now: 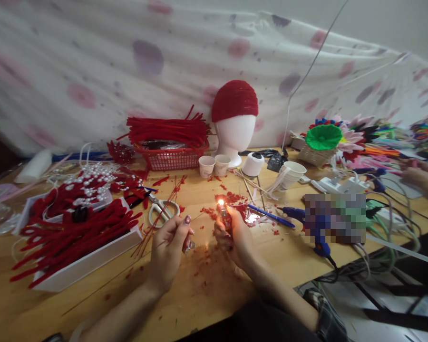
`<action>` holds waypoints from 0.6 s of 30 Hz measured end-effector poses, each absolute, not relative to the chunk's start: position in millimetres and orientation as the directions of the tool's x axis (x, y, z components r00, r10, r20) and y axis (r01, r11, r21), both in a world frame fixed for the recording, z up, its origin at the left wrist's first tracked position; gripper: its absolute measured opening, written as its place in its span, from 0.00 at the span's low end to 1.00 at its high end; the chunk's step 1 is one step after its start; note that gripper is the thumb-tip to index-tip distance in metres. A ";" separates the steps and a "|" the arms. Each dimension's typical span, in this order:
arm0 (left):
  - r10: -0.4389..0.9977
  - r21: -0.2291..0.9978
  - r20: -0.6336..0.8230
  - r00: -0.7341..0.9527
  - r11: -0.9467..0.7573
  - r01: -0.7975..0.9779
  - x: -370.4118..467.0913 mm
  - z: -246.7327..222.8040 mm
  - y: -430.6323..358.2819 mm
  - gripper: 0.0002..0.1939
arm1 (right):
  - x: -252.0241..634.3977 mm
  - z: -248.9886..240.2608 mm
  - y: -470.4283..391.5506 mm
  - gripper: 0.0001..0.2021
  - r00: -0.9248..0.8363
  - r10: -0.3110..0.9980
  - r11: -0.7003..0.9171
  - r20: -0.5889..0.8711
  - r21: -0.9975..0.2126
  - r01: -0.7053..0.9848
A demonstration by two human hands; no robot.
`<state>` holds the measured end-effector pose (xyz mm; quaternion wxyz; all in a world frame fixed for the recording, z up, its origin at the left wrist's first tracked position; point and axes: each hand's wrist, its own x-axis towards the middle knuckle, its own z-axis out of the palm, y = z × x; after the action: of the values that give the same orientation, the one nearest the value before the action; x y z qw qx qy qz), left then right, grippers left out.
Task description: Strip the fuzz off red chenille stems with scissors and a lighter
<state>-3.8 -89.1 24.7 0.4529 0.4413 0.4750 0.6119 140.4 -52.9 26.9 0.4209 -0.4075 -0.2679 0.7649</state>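
My right hand (237,232) is closed around a lighter (224,214), most of it hidden by the fingers. A small bright flame (220,203) burns at its top, near my raised thumb. To its left, my left hand (169,249) pinches a long thin wire (103,285). One end of the wire trails down to the left over the table, and a short stretch points from my fingertips toward the flame. Scattered red fluff and scraps (231,197) lie behind the lighter. White-handled scissors (162,209) rest just beyond my left hand, beside several thin red stems (148,237).
Left, a white box (89,266) holds red fuzzy strips. A red basket (174,159), paper cups (207,166) and a foam head with red wrap (235,118) stand behind. Right are a blue pen (271,216), glue gun (321,232), cables and another person's hand (421,175).
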 end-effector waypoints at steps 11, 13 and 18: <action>0.980 0.979 0.109 -0.169 -0.136 -0.154 -3.5 19.5 -88.9 0.16 | 151.8 34.0 -46.0 0.23 -0.207 0.896 -0.436 -0.392 -0.695 -0.572; 0.981 0.980 0.100 -0.169 -0.126 -0.154 -3.8 18.1 -89.2 0.16 | 155.0 34.9 -45.0 0.23 -0.186 0.913 -0.400 -0.364 -0.702 -0.589; 0.983 0.973 0.097 -0.155 -0.126 -0.191 -6.0 14.5 -89.8 0.15 | 156.6 36.3 -45.1 0.24 -0.171 0.906 -0.408 -0.387 -0.694 -0.593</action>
<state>-6.0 -89.8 14.5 0.4812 0.4367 0.4533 0.6101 156.6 -45.1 36.3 0.5068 -0.3972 -0.1973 0.7392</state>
